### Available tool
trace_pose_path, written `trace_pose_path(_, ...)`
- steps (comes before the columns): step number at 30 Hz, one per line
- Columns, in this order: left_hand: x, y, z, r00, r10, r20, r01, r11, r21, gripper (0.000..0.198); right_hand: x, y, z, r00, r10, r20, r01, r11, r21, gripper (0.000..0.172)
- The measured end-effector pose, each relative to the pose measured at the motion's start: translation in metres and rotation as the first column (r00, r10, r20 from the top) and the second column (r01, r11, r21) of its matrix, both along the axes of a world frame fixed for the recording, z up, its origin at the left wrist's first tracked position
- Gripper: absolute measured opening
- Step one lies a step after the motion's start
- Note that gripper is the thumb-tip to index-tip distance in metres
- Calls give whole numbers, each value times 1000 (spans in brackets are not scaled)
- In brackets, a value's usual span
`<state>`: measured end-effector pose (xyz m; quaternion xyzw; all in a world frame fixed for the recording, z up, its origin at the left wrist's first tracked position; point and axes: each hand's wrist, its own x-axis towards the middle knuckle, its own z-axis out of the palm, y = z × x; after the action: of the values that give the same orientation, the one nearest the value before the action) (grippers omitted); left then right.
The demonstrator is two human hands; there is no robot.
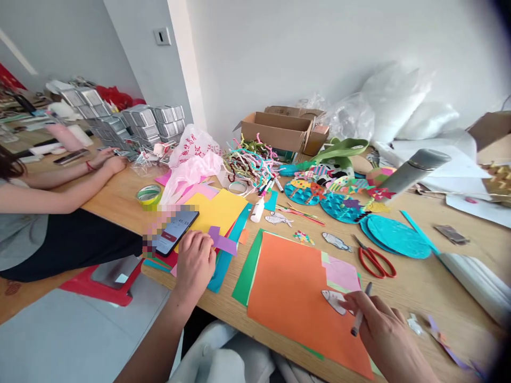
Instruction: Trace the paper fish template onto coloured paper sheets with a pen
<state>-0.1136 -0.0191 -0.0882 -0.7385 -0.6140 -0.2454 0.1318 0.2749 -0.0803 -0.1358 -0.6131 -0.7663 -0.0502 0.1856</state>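
Note:
My left hand (194, 261) rests fingers-down on a stack of coloured paper (223, 213), pinching a purple paper scrap (222, 242) beside a black phone (176, 232). My right hand (379, 324) is closed round a grey marker pen (360, 311) and also holds a small paper fish cut-out (334, 301) against an orange sheet (297, 298). A pink paper square (342, 274) lies on the orange sheet just above that hand.
Red-handled scissors (374, 259), teal paper plates (395, 236), a glue bottle (257, 210), pipe cleaners (247, 162), a tape roll (149, 194), a metal flask (413, 171) and cardboard boxes (279, 130) cover the wooden table (439, 287). Another person (48, 213) sits at the left, hands on the table.

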Motion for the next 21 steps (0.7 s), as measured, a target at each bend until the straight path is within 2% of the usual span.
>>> trace_pose_path(4,-8,1,-4,999,1,-40,-4,998,-58,14,-1,-1,4,994,-22,-103,13,996,-85,21)
trace_pose_path(10,-26,4,-9,987,-75,-144,55,989,-139,13,-7,-8,17,968,-73,-240,30,984,-177,21)
trace_pose_path(14,-36,3,-14,969,-108,-224,73,984,-162,23,-10,-13,23,949,-101,-298,35,975,-219,21)
trace_pose_path(17,-29,1,-13,950,-113,-292,65,983,-170,34,-10,-15,24,936,-104,-336,21,970,-242,20)
trace_pose_path(21,-10,-1,-8,924,-113,-367,21,969,-247,38,-10,-15,21,937,-96,-336,17,973,-229,18)
